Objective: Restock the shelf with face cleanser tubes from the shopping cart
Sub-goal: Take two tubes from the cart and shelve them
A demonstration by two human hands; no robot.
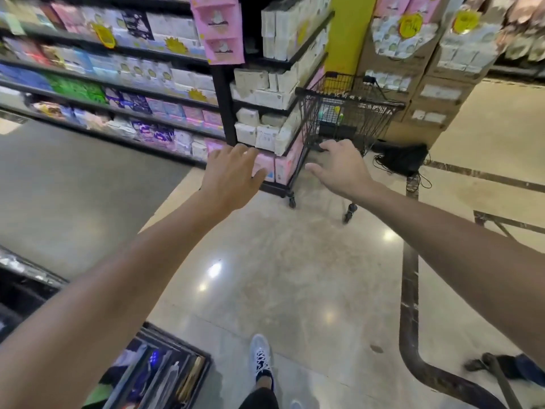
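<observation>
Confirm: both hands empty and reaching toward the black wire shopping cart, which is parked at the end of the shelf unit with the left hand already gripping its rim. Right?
Not quite. The left hand grips nothing: in the head view its fingers are spread, short of the shopping cart. The rest holds: the right hand is empty too, and the cart stands at the end of the shelf unit.

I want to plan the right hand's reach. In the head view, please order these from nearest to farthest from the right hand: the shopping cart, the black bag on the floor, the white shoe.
From the right hand:
1. Shopping cart, just ahead, its basket behind the fingers.
2. Black bag, on the floor to the right, beside the cart.
3. White shoe, far below, at the person's own foot.
</observation>
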